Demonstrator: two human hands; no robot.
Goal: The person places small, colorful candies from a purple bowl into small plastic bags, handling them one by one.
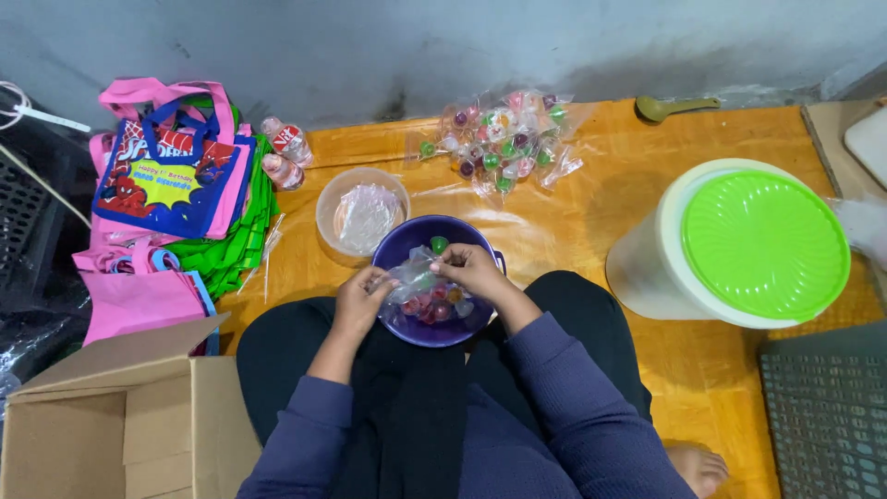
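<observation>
Both hands over the purple bowl [407,242] in my lap. Clear plastic bag [413,275] of small coloured jelly cups sits between my fingers: left hand [358,301] pinches its left edge, right hand [473,270] pinches the top. Filled bags [504,139] lie on the floor beyond, well apart.

I'm sitting on a home's wood-patterned floor [573,231] against a bare grey wall [443,46], party bags [171,176] and a cardboard box [120,425] lying left of my hands.
</observation>
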